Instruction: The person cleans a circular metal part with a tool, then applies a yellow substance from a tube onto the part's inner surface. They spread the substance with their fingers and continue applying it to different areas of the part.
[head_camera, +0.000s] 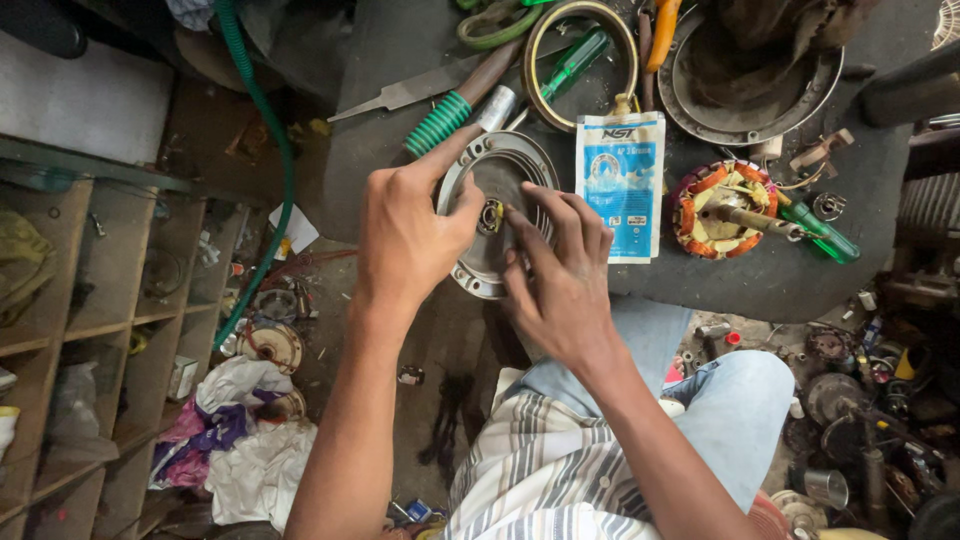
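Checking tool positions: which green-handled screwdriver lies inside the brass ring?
The translucent green screwdriver at top centre, within the brass ring; the other green screwdriver lies beside the copper-wound stator.
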